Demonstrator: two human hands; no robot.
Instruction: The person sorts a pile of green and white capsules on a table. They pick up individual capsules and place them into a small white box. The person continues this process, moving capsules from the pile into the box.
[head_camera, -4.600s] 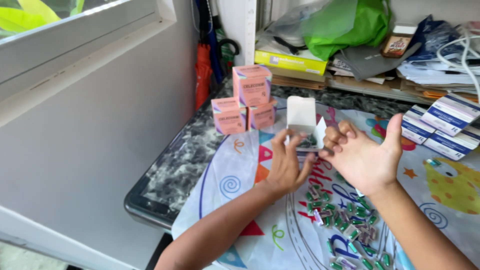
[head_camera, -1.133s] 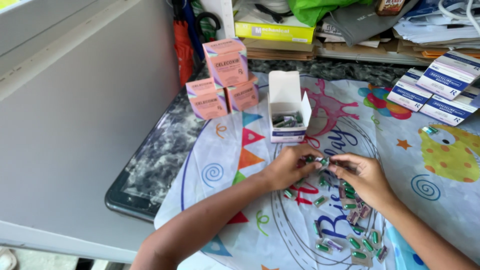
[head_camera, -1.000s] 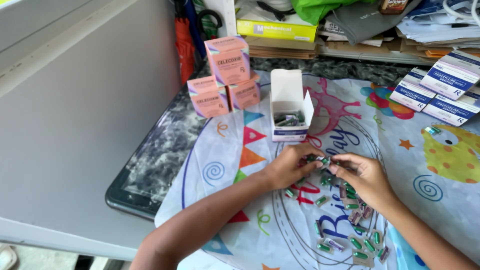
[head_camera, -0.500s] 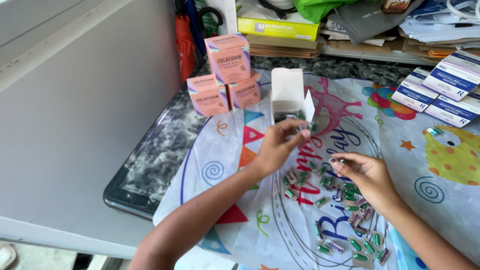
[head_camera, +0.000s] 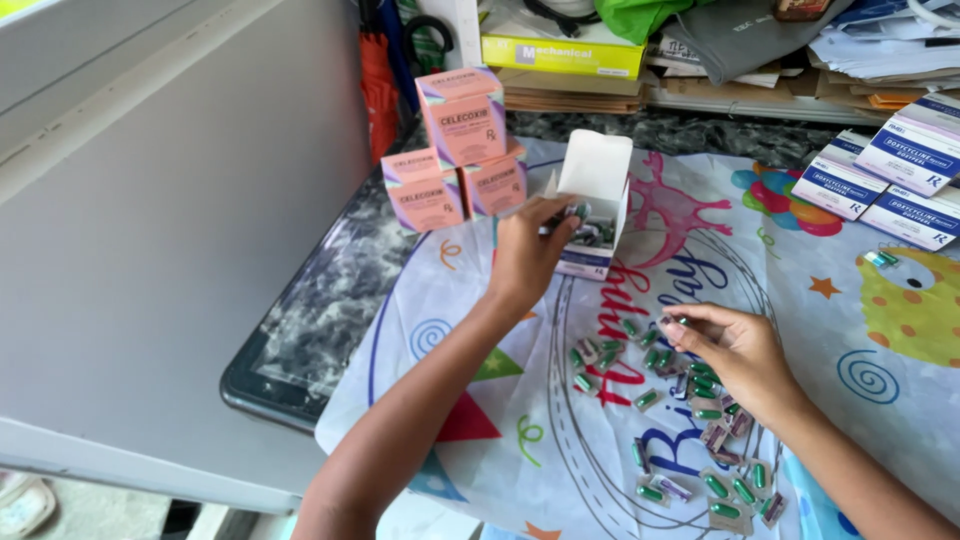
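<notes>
My left hand (head_camera: 533, 251) reaches over the open white box (head_camera: 600, 178) and pinches small green capsule packets at its mouth. The box stands with its lid flap up and holds more green packets inside. My right hand (head_camera: 728, 349) rests lower right on the patterned sheet (head_camera: 720, 240), its fingertips pinching one green capsule packet at the edge of the pile of loose capsule packets (head_camera: 700, 440). Several packets lie scattered between the two hands.
Three pink cartons (head_camera: 455, 150) are stacked left of the white box. Blue-and-white cartons (head_camera: 890, 180) lie at the right edge. A yellow box (head_camera: 560, 52), papers and a green bag crowd the back shelf. The dark stone counter edge (head_camera: 300, 340) drops off at left.
My left hand lifted from the pile and moved up to the white box with packets. My right hand stayed at the pile, picking at packets. The view has shifted a little.
</notes>
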